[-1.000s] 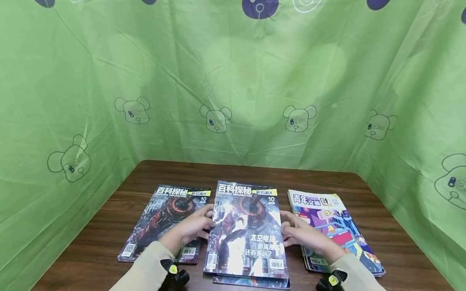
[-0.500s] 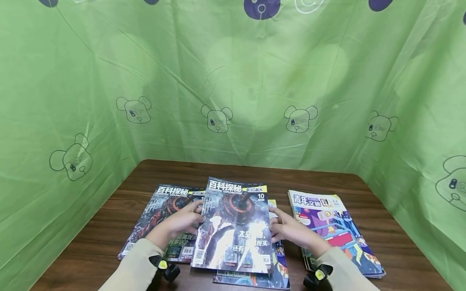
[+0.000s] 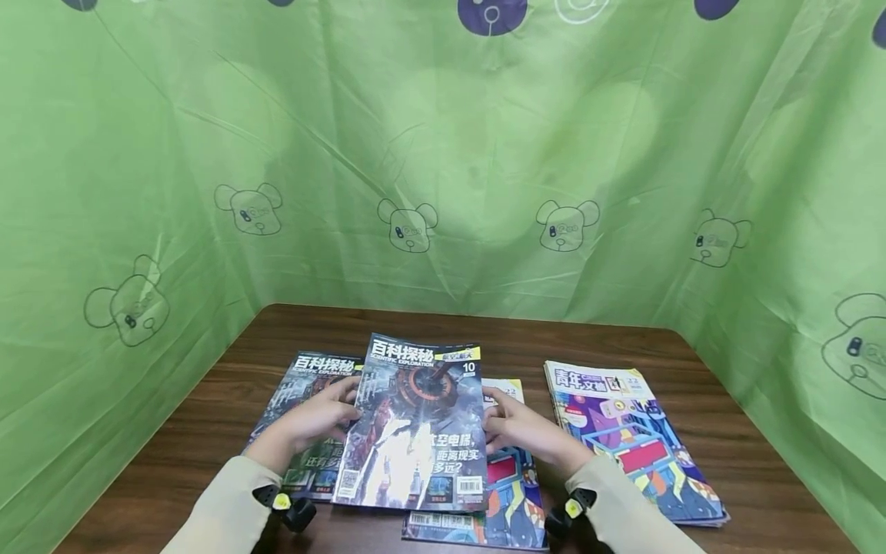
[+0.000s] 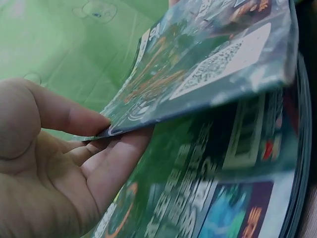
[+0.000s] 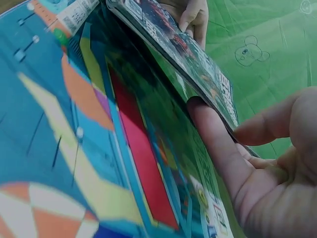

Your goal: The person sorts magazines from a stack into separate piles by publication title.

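Note:
A dark glossy magazine (image 3: 415, 431) with a red ring on its cover is held up between both hands. My left hand (image 3: 314, 419) pinches its left edge, thumb on top and fingers beneath, as the left wrist view shows. At the opposite edge my right hand (image 3: 522, 431) pinches it the same way. Under its left part lies a matching dark magazine (image 3: 314, 469), partly covered. Below its right part lies a colourful magazine (image 3: 515, 500) with a red panel, whose upper left is hidden.
A stack of colourful magazines (image 3: 644, 446) lies at the right of the brown wooden table (image 3: 567, 342). A green curtain (image 3: 484, 154) with bear outlines hangs behind the table and along both sides.
Both hands have carried the dark magazine leftward, from above the colourful magazine to partly over the matching dark one. More of the colourful magazine beneath now shows.

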